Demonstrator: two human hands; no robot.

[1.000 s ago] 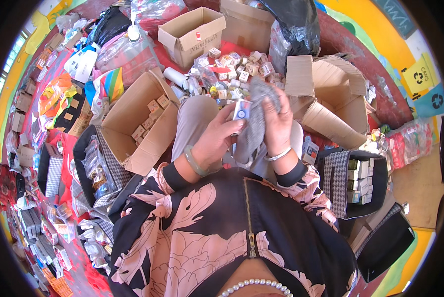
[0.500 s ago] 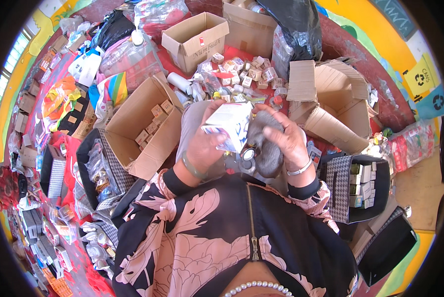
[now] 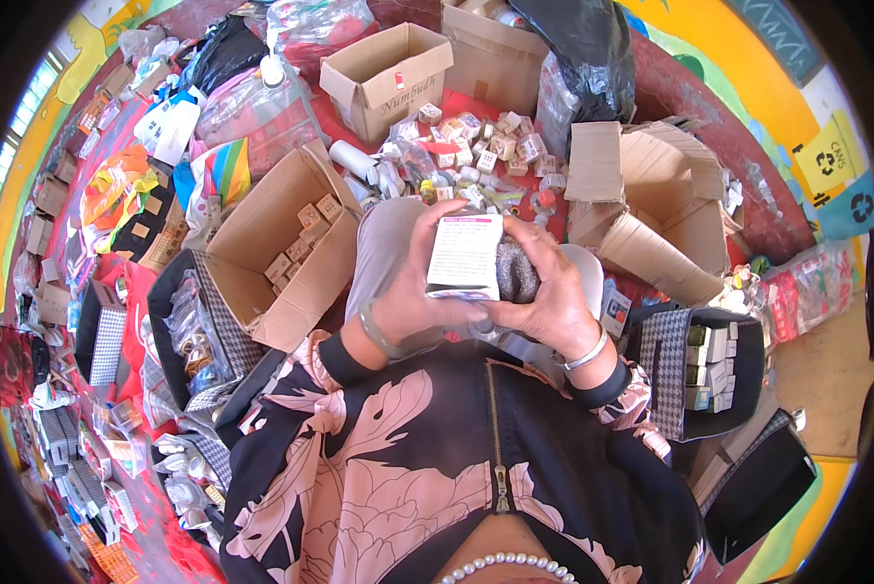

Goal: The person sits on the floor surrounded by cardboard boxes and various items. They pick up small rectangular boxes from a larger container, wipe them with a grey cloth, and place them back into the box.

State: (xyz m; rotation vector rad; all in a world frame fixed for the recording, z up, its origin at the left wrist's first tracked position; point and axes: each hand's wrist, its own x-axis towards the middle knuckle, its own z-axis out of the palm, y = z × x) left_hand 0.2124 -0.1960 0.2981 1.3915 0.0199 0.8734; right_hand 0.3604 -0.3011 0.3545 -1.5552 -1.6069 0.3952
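A small white carton (image 3: pixel 464 255) with a pink band and fine print is held up before my chest, its printed face turned upward. My left hand (image 3: pixel 415 292) is closed round its left side, the thumb along the lower edge. On the other side my right hand (image 3: pixel 556 297) grips the carton's right edge between fingertips and thumb. A dark grey fuzzy bundle (image 3: pixel 518 273) shows between the carton and my right palm; its lower part is hidden, and I cannot make out what it is. Below them are my grey-clad knees (image 3: pixel 376 258).
Beyond my knees lies a heap of small boxes and bottles (image 3: pixel 495 146). Open cardboard boxes stand at left (image 3: pixel 279 248), far middle (image 3: pixel 386 83) and right (image 3: pixel 666 204). A checked bin (image 3: pixel 663 375) at right holds small cartons. Bags and packages crowd the left side.
The carton has turned from a tilted pose so its printed face shows squarely. My right hand has closed in on its right edge. The grey bundle is now more covered.
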